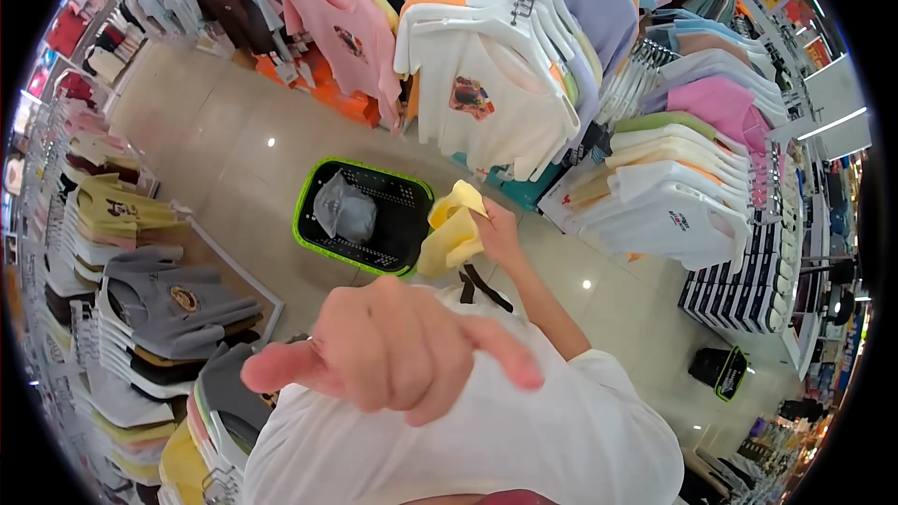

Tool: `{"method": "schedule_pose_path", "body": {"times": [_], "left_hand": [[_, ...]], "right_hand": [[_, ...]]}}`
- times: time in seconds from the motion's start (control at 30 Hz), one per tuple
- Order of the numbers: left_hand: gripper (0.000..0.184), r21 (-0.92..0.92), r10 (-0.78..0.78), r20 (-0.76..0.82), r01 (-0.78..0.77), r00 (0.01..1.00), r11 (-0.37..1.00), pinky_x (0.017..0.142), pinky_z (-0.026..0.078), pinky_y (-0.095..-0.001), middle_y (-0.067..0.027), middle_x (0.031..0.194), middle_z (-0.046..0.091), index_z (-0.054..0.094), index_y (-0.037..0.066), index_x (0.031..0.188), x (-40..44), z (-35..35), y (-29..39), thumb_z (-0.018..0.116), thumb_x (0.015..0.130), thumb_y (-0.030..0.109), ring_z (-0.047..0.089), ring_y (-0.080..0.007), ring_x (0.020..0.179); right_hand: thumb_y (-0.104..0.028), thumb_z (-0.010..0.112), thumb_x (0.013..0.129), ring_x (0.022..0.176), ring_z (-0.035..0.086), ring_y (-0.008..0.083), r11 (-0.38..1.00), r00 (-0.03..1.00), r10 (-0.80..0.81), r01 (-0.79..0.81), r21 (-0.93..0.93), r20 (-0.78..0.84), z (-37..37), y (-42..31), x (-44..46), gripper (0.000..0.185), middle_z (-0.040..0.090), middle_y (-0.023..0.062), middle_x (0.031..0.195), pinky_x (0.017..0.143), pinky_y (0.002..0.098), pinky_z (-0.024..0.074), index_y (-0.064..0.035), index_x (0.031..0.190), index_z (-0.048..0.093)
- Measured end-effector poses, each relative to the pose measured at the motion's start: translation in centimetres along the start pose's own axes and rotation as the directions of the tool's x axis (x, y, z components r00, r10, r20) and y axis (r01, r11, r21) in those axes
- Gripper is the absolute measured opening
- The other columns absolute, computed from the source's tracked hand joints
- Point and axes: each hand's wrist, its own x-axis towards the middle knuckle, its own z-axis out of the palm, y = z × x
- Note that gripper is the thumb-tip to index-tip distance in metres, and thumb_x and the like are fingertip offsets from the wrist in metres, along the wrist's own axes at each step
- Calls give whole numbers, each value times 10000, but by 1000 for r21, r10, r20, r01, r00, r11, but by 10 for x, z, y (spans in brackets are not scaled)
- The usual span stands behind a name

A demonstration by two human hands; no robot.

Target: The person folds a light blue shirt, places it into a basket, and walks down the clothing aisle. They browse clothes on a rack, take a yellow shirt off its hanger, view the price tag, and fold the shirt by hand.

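My left hand (pixel 393 351) is raised close to the camera in front of my white shirt (pixel 552 430). Its middle fingers curl, while the thumb and one outer finger stretch out sideways; nothing is visible in it. My right hand (pixel 496 229) grips a folded yellow cloth item (pixel 452 232), whose exact kind I cannot make out. The yellow cloth hangs at the right edge of a black shopping basket (pixel 398 194) with a green rim. Inside the basket lies a grey, cap-like cloth item (pixel 344 209). A dark strap (pixel 486 286) shows below the yellow cloth.
Racks of T-shirts on hangers surround me, with a white T-shirt (pixel 496 98) ahead and a grey T-shirt (pixel 178 299) at left. Stacked boxes (pixel 734 285) stand at right. Another black basket (pixel 720 369) sits on the tiled floor (pixel 201 122).
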Motion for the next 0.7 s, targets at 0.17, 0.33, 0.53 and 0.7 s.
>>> {"method": "schedule_pose_path", "body": {"times": [0.17, 0.33, 0.53, 0.7], "left_hand": [[625, -145, 29, 215, 3, 976, 989, 856, 512, -640, -96, 503, 426, 399, 90, 541, 15, 34, -14, 315, 1072, 410, 431, -236, 461], [586, -114, -66, 232, 94, 970, 989, 825, 537, -628, -127, 512, 464, 409, 74, 518, 20, 71, -18, 318, 1065, 264, 460, -247, 455], [530, 260, 83, 248, -149, 965, 954, 711, 570, -596, -210, 502, 510, 483, 9, 483, 5, 136, 40, 340, 989, 73, 526, -316, 448], [527, 104, -89, 133, 75, 987, 992, 723, 539, -611, -185, 485, 443, 436, 24, 483, 6, 151, 34, 287, 983, 98, 478, -304, 455]], "right_hand": [[-147, 624, 920, 689, 591, 318, 1000, 1000, -15, 16, 23, -24, -35, -14, -36, 194, 641, 222, 841, 689, 349, 492, 6, 1039, 616], [-119, 574, 993, 857, 558, 46, 967, 996, 64, -77, 245, 60, -62, -58, -78, 199, 667, -24, 934, 775, 218, 466, -1, 1132, 651], [-129, 578, 986, 778, 455, 43, 995, 996, -69, 65, 75, 60, -97, -57, -104, 187, 557, -53, 847, 685, 210, 375, -3, 1104, 650], [-113, 575, 979, 878, 531, 58, 1000, 1000, 0, 0, 19, -13, -117, -64, -106, 214, 638, -22, 938, 792, 240, 434, -21, 1150, 663]]}}
